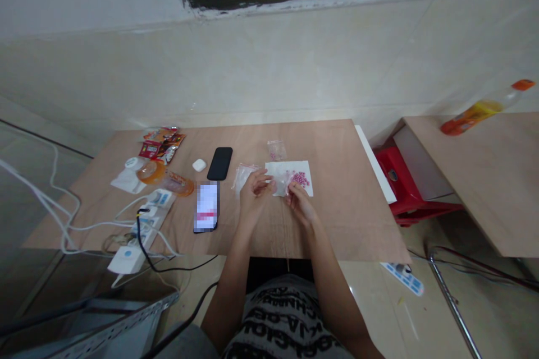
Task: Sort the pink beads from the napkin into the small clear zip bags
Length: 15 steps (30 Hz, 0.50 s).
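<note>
A small clear plastic bag (281,185) is stretched between my two hands, over a white sheet of paper (310,190). My left hand (255,186) has its fingers curled at the bag's left edge. Thumb and fingers of my right hand (298,200) pinch the bag's right side. Small pink beads (300,179) show just beyond the right fingertips, above the paper; whether some lie inside the bag is too small to tell. Other clear bags (243,175) lie beside the left hand. Behind the paper sits another little bag (276,150) with pink pieces in it.
Left on the wooden table (345,219) are a black phone (219,163), a lit phone (206,207), a white case (199,165), an orange drink bottle (166,176), snack packets (162,145) and a power strip (141,233) with cables. A red stool (400,185) stands at right.
</note>
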Motion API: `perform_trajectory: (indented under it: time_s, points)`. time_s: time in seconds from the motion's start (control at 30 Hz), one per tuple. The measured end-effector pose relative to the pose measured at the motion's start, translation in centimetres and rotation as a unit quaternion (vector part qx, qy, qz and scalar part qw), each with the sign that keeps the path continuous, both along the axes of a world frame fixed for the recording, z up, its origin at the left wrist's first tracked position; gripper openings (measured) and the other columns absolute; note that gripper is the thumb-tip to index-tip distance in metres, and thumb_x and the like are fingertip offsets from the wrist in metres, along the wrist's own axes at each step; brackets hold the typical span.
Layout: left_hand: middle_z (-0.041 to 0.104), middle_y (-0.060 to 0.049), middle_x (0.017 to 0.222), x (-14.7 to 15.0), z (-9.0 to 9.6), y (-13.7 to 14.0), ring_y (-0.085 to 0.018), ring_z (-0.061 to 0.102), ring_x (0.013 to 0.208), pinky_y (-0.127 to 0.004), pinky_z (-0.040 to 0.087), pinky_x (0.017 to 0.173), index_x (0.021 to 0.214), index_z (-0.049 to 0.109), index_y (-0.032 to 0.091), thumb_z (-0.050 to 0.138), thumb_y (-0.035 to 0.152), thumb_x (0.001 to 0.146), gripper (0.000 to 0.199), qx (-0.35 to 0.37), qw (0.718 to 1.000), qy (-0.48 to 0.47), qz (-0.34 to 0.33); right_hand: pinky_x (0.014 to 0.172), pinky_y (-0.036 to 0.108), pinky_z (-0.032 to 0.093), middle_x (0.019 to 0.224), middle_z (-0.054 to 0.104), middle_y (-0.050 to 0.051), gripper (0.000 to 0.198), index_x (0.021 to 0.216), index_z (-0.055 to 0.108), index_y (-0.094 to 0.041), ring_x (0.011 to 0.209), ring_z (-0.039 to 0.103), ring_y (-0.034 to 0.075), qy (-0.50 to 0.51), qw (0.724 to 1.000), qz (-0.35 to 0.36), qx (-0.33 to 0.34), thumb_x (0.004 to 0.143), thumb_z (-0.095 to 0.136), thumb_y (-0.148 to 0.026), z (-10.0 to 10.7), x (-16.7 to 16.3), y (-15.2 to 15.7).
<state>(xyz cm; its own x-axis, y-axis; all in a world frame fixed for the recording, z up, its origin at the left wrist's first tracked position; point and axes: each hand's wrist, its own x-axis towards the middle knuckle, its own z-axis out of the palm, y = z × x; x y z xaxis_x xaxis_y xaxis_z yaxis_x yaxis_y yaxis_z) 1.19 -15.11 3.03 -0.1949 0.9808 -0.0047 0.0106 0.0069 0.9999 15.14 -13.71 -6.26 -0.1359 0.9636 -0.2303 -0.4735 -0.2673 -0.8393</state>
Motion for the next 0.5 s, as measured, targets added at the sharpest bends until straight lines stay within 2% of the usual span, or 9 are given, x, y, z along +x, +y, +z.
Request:
perform_trajectory:
  time_s: [0.13, 0.3, 0.4, 0.5]
  points:
    - [0.072, -0.005, 0.091, -0.3, -0.5, 0.0, -0.016, 0.067, 0.077, -0.027, 0.052, 0.070, 0.108, 0.062, 0.021, 0.076, 0.029, 0.071, 0.040, -0.021, 0.997, 0.075, 0.003, 0.047, 0.023, 0.032, 0.061, 0.047, -0.004, 0.037, 0.071, 0.055, -0.024, 0.051, 0.038, 0.010, 0.033, 0.999, 0.002, -0.009, 0.068, 0.076, -0.055, 0.2, 0.2, -0.1]
    - [0.073, -0.005, 0.087, -0.6, -1.8, -0.1, -0.018, 0.068, 0.077, -0.028, 0.050, 0.070, 0.123, 0.053, 0.021, 0.079, 0.028, 0.067, 0.062, -0.075, 0.993, 0.073, -0.060, 0.047, 0.022, 0.035, 0.064, 0.051, -0.004, 0.037, 0.077, 0.059, -0.024, 0.052, 0.042, 0.009, 0.061, 0.998, 0.000, -0.014, 0.067, 0.078, -0.053, -0.1, 0.5, -0.2]
    - [0.071, 0.000, 0.076, -0.7, -2.3, -0.2, -0.016, 0.067, 0.071, -0.027, 0.050, 0.071, 0.126, 0.050, 0.021, 0.072, 0.026, 0.074, 0.057, -0.062, 0.993, 0.076, -0.061, 0.047, 0.022, 0.036, 0.066, 0.052, -0.004, 0.037, 0.081, 0.059, -0.024, 0.054, 0.043, 0.010, 0.043, 0.999, -0.001, -0.005, 0.069, 0.076, -0.054, -0.7, 0.7, -0.3]
    - [0.067, 0.003, 0.070, -0.8, -1.6, -0.3, -0.015, 0.064, 0.066, -0.025, 0.048, 0.067, 0.132, 0.045, 0.023, 0.065, 0.025, 0.080, 0.056, -0.027, 0.993, 0.111, -0.042, 0.048, 0.023, 0.036, 0.067, 0.054, -0.003, 0.038, 0.081, 0.060, -0.023, 0.054, 0.043, 0.010, 0.026, 1.000, 0.003, -0.005, 0.068, 0.076, -0.055, -1.2, 0.7, -0.3]
